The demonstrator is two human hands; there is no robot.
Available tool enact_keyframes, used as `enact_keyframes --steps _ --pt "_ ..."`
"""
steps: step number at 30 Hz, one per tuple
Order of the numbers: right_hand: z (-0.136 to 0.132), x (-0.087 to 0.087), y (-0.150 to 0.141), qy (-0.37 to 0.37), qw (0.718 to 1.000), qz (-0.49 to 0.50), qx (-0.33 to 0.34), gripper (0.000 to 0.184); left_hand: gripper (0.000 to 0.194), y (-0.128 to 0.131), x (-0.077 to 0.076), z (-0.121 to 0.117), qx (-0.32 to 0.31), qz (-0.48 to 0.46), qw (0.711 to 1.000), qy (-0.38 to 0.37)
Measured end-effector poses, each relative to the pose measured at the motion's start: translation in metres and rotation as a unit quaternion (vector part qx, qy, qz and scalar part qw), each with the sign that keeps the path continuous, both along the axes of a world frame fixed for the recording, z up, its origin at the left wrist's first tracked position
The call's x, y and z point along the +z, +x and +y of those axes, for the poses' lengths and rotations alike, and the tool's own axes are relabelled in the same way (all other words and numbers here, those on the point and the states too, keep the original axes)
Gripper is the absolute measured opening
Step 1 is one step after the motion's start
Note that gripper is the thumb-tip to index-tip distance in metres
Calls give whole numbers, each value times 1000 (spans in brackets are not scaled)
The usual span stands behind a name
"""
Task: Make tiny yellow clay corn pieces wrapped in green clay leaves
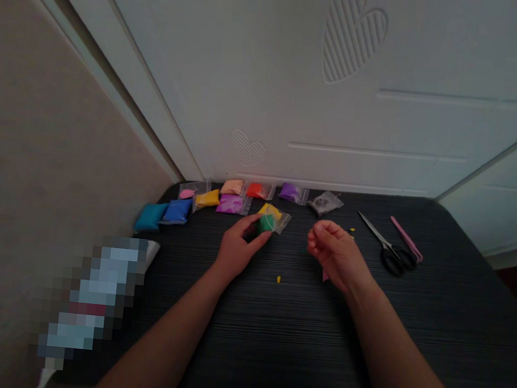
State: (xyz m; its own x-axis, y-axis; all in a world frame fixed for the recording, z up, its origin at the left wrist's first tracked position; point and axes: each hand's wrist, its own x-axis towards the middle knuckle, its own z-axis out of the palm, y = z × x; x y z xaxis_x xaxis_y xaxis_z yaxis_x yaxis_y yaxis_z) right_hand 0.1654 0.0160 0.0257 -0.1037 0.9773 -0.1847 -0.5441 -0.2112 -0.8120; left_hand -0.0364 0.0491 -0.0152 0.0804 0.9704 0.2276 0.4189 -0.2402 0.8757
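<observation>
- While the left hand point(236, 245) grips a green packet point(267, 222) between thumb and fingers at far middle of the table point(281, 342), the right hand point(338, 250) curls, fingertips together; cannot tell whether they pinch anything.
- Yellow piece point(278, 279): near side of packet.
- Scissors point(388, 247), pink tweezers point(405, 237): far right.

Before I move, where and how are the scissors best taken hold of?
Likely best to grip the scissors by the black handles, coming from the near side with the right hand. The handles lie toward the person, while the blades point away and leftward. The pink tweezers lie close on the right, so avoid sweeping in from there.
</observation>
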Motion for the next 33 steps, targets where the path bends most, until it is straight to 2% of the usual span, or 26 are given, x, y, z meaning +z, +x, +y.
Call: enact_keyframes --steps 4,6,7,9,11,13,14,16,19,27,33 --pt "1 -6 -3 19 994 -105 9 18 42 0 3 2 -3 -100 993 -61" --pt "1 -10 -5 52 978 -204 11 19 38 0 4 3 -11 -195 975 -108" --pt "0 -12 -7 74 960 -271 11 19 35 1 4 4 -14 -250 959 -133" --pt "-1 -15 -10 125 896 -426 14 16 31 1 6 6 -18 -353 918 -181" --pt "-3 -17 -13 179 808 -560 28 13 30 1 8 7 -18 -420 879 -224" --pt "-4 -20 -15 222 732 -643 44 10 32 0 11 8 -21 -451 854 -259" --pt "-5 -21 -16 238 707 -664 53 9 32 0 13 9 -22 -458 846 -272" --pt "-5 -23 -17 260 678 -684 64 8 32 -1 14 9 -24 -463 839 -286" --pt "-5 -27 -16 277 665 -689 81 9 31 -2 14 9 -26 -463 836 -294" --pt "-5 -26 -13 284 656 -694 93 19 37 -4 16 11 -43 -456 833 -310" --pt "-5 -22 -11 277 668 -687 76 18 24 -3 16 4 -104 -403 859 -297"
